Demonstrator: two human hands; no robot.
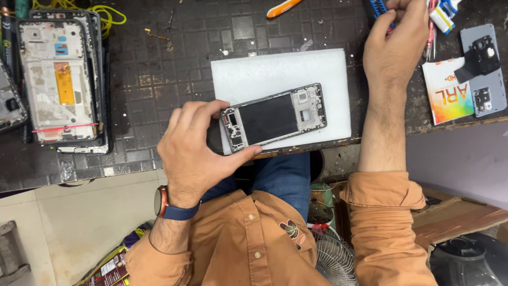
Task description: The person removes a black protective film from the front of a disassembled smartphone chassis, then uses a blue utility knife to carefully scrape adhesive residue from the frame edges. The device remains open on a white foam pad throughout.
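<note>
Landmark = white foam pad [254, 74], a flat rectangular slab w/ soft matte surface, on the dark grid-pattern work mat [159, 79].

No real containers here; closest thing is the opened phone frame [274, 116] itself: a thin metal rectangle, back cover off, lying tilted across the pad's lower half. Inside it: a big flat black panel in the middle, small grey shielded parts and a square camera cutout at the end toward the pad's right edge, and more small components at the end toward the left.

Left hand [198, 151] sits at the pad's lower-left corner, thumb and fingers curled round the frame's left end, pinching it at the edges. Wrist has a round watch on a blue strap [169, 207].

Right hand [396, 45] is up past the pad's upper-right corner, fingers bunched on blue-handled tweezers [379, 9]; the grip itself is partly cut off at the top edge, so can't tell exactly how tight.

Well left of the pad: a stack of stripped phone frames [61, 79], pale metal w/ an orange strip, red band across the bottom. Right of the pad, beyond the right forearm: a grey phone back cover [484, 79] w/ black camera module, beside a colourful card packet [447, 92]. Above the pad: an orange plastic pry tool [283, 7]. Up-left: yellow cable [106, 16].
</note>
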